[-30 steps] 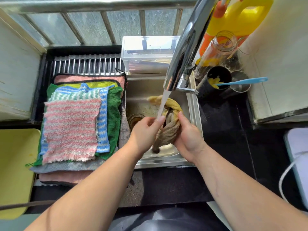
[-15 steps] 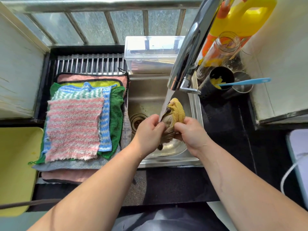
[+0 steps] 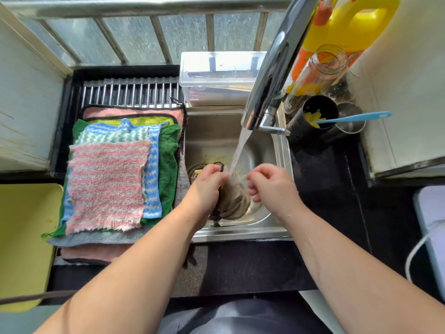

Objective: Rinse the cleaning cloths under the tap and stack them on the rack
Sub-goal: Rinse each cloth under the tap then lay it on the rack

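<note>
**Item:** wet grey-brown terry cloth [image 3: 232, 201] with a black hem.
- One second before, it was stretched out, with a yellow end lifted toward the back of the stainless steel sink [image 3: 280, 150].
- Half a second before, it was balled up with the yellow face uppermost.
- At the last moment it hung as a loose wad, and the yellow face no longer showed.

**Left hand** [image 3: 207, 182]: went from clasping the cloth's middle to gripping its black-hemmed top corner.

**Right hand** [image 3: 272, 186]: drew away from the left hand, which opened a gap between them. Its curled fingertips pinched the cloth's opposite edge.

**Stream of tap water** [image 3: 240, 145]: formerly ran past the left hand's knuckles. It then fell between the two hands onto the cloth's top.
</note>
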